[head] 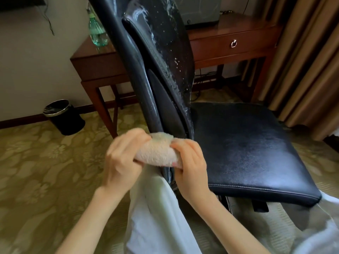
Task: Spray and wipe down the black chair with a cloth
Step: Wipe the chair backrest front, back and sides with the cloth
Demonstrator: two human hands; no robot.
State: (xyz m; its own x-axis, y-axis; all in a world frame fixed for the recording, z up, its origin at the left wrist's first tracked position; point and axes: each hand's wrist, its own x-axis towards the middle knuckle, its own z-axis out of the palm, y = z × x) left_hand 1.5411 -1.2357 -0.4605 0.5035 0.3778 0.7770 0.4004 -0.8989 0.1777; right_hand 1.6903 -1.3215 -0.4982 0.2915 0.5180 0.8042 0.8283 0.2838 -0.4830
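While the black chair point(238, 143) stands side-on with its backrest point(165, 43) streaked and beaded with wet spray, the step in hand looks like readying the cloth for the wipe. The wet runs down the padded front face towards the joint with the seat. A good pass would probably start high and travel down, so the drips are gathered rather than chased. The seat looks dull and mostly dry, so it likely comes after.

The cloth point(159, 154), beige and fluffy, is bunched into a short roll, held in the air just in front of the foot of the backrest. The left hand point(122, 162) has its fingers curled round one end, though it is blurred. The right hand point(190, 162) pinches the other end between thumb and bent fingers. Folding it into a flat pad would probably give more contact than this roll.

For room, the wooden desk point(229, 39) stands close behind the chair and the curtain point(302, 70) hangs near the far side of the seat, so reach is tighter there. The patterned carpet on the left lies open, with a black bin point(64, 118) well apart by the wall. A green bottle point(97, 32) sits near the desk's edge just behind the backrest frame, and a hard push on the backrest might knock it.
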